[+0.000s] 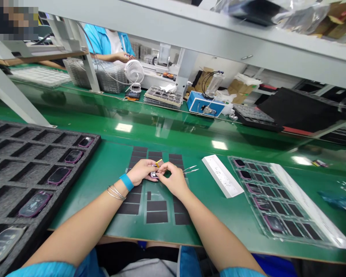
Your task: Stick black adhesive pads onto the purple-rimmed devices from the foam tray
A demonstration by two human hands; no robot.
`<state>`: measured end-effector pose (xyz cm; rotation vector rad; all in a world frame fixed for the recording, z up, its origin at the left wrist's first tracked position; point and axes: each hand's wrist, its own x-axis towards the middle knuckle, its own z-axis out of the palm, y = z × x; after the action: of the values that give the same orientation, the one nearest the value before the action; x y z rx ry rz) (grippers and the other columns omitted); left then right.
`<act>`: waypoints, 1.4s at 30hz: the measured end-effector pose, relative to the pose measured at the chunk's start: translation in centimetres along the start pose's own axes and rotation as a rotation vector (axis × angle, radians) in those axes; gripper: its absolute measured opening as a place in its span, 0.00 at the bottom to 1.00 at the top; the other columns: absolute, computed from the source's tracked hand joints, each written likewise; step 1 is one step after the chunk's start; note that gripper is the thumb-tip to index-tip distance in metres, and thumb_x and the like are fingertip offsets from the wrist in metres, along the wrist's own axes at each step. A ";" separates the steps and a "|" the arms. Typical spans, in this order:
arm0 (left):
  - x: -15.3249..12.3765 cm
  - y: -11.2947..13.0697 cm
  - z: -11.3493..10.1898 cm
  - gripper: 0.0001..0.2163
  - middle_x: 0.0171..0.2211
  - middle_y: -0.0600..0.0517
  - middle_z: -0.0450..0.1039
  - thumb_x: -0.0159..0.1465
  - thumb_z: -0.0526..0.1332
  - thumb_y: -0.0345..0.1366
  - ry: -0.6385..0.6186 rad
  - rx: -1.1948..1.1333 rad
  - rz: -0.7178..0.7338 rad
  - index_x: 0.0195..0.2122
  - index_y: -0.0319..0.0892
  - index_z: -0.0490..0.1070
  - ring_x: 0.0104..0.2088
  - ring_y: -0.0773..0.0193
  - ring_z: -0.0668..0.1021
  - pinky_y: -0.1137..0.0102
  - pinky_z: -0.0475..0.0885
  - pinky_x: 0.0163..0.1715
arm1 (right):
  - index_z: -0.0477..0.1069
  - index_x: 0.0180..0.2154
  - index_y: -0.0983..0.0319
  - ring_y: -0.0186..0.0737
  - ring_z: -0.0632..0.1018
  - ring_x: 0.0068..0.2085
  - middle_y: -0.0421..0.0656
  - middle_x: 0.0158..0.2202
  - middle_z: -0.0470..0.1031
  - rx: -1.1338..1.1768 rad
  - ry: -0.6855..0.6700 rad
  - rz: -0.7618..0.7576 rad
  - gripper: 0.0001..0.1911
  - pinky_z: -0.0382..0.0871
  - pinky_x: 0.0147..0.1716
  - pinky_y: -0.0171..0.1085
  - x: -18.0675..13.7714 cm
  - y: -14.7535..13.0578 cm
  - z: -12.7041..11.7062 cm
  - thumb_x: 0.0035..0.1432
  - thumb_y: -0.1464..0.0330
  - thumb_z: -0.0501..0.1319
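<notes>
Over the middle of the green bench, my left hand (142,170) is closed around a small smartwatch case (153,174), its pale inside facing up. A yellow piece (159,163), perhaps a battery, stands up from it between both hands. My right hand (173,177) is closed too, thumb and forefinger pinched at the case's right edge. Out past its far side stick the two thin prongs of tweezers (192,169), apparently tucked in that hand. Under the hands lies a clear sheet with several black rectangular pads (157,217). The fingertips partly hide the case.
At left stands a dark foam tray (25,175) with several watches down its right column. To the right are a white box (222,177) with small parts and a clear tray (266,200) of watches and black pads. A fan (134,72) and a co-worker (109,44) are beyond.
</notes>
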<state>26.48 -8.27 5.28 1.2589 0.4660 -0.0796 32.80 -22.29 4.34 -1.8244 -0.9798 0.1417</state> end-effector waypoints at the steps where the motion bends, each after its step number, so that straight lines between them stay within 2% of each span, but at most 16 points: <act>1: 0.0 0.0 0.0 0.09 0.21 0.52 0.72 0.48 0.68 0.32 0.006 -0.007 0.007 0.28 0.35 0.72 0.21 0.70 0.74 0.73 0.75 0.23 | 0.67 0.27 0.59 0.38 0.74 0.32 0.38 0.28 0.73 -0.064 0.028 -0.038 0.06 0.68 0.40 0.41 -0.1 -0.2 0.1 0.48 0.74 0.63; 3: -0.1 0.1 0.0 0.10 0.21 0.52 0.71 0.47 0.68 0.32 0.017 -0.016 0.020 0.29 0.35 0.72 0.21 0.70 0.73 0.72 0.75 0.23 | 0.67 0.27 0.59 0.42 0.73 0.37 0.40 0.30 0.73 -0.159 0.098 -0.095 0.06 0.65 0.44 0.45 -0.2 -0.3 0.1 0.47 0.73 0.64; 5: -0.2 0.1 0.0 0.11 0.23 0.51 0.73 0.46 0.68 0.32 0.019 -0.004 0.024 0.30 0.35 0.72 0.21 0.70 0.74 0.72 0.75 0.23 | 0.69 0.31 0.59 0.44 0.72 0.42 0.43 0.36 0.72 -0.155 0.155 -0.090 0.10 0.65 0.47 0.46 -0.1 0.0 0.1 0.44 0.73 0.66; 8: -0.3 0.1 0.1 0.12 0.26 0.49 0.75 0.47 0.68 0.34 -0.013 0.040 0.018 0.32 0.35 0.72 0.23 0.67 0.76 0.72 0.75 0.23 | 0.69 0.40 0.59 0.43 0.73 0.42 0.45 0.41 0.71 0.079 0.135 0.064 0.19 0.68 0.44 0.43 0.3 0.8 0.0 0.43 0.68 0.67; 10: -0.4 0.1 0.2 0.13 0.25 0.48 0.75 0.47 0.68 0.35 -0.038 0.055 0.015 0.33 0.35 0.73 0.25 0.64 0.77 0.72 0.75 0.23 | 0.69 0.39 0.60 0.40 0.75 0.37 0.44 0.38 0.74 0.261 0.081 0.171 0.15 0.70 0.41 0.41 0.6 1.3 -0.1 0.47 0.63 0.65; 12: -0.4 0.1 0.2 0.13 0.26 0.47 0.75 0.47 0.68 0.35 -0.046 0.052 0.011 0.34 0.35 0.73 0.27 0.63 0.78 0.70 0.76 0.25 | 0.70 0.35 0.61 0.39 0.76 0.34 0.43 0.34 0.76 0.349 0.062 0.212 0.11 0.70 0.38 0.39 0.8 1.5 -0.3 0.51 0.62 0.62; 17: -0.5 0.5 0.0 0.14 0.34 0.42 0.77 0.49 0.66 0.33 -0.132 -0.035 -0.056 0.37 0.34 0.73 0.34 0.57 0.80 0.67 0.76 0.32 | 0.71 0.33 0.60 0.39 0.76 0.34 0.42 0.32 0.77 0.290 0.111 0.178 0.08 0.70 0.37 0.38 0.8 1.3 -0.5 0.53 0.62 0.60; 21: -0.6 0.6 -0.1 0.17 0.36 0.45 0.77 0.47 0.66 0.28 -0.221 -0.075 -0.045 0.41 0.37 0.72 0.38 0.58 0.80 0.68 0.75 0.38 | 0.70 0.34 0.59 0.39 0.76 0.35 0.41 0.33 0.76 0.168 0.141 0.127 0.07 0.69 0.39 0.39 0.6 1.0 -0.7 0.56 0.64 0.58; 27: -0.4 0.0 0.4 0.14 0.28 0.48 0.75 0.48 0.68 0.28 -0.087 -0.013 -0.020 0.37 0.37 0.72 0.29 0.62 0.79 0.70 0.76 0.29 | 0.70 0.34 0.58 0.41 0.75 0.39 0.42 0.35 0.76 -0.091 0.109 -0.011 0.05 0.64 0.48 0.44 0.3 0.0 -0.9 0.59 0.66 0.57; 32: -0.4 0.1 0.4 0.12 0.28 0.48 0.76 0.51 0.64 0.26 -0.064 -0.131 -0.037 0.38 0.36 0.74 0.28 0.65 0.78 0.69 0.76 0.31 | 0.72 0.34 0.56 0.39 0.75 0.35 0.39 0.31 0.78 -0.307 0.102 -0.252 0.06 0.50 0.59 0.52 0.0 -0.3 -0.9 0.60 0.69 0.57; 36: -0.3 0.2 -0.2 0.15 0.34 0.45 0.77 0.52 0.59 0.25 -0.101 -0.361 -0.071 0.42 0.35 0.74 0.34 0.64 0.79 0.68 0.75 0.39 | 0.75 0.33 0.52 0.40 0.74 0.37 0.37 0.37 0.79 -0.409 0.052 -0.354 0.08 0.40 0.61 0.57 -0.1 -0.2 -0.7 0.59 0.71 0.58; 38: -0.3 0.2 -0.4 0.15 0.35 0.44 0.77 0.53 0.60 0.26 -0.111 -0.387 -0.056 0.43 0.34 0.73 0.35 0.63 0.78 0.68 0.75 0.40 | 0.75 0.33 0.52 0.41 0.74 0.39 0.38 0.39 0.78 -0.376 0.037 -0.328 0.09 0.43 0.60 0.58 -0.1 -0.1 -0.7 0.58 0.72 0.59; 42: -0.4 0.1 -0.4 0.18 0.38 0.45 0.77 0.52 0.67 0.27 -0.143 -0.285 0.020 0.46 0.37 0.72 0.35 0.65 0.78 0.69 0.74 0.40 | 0.74 0.32 0.57 0.43 0.71 0.47 0.44 0.43 0.72 -0.117 0.081 -0.145 0.04 0.62 0.54 0.51 0.1 0.6 -0.7 0.52 0.71 0.64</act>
<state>26.05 -7.90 5.45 0.9706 0.3283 -0.0827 33.49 -22.82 4.24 -1.8419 -1.0778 -0.0795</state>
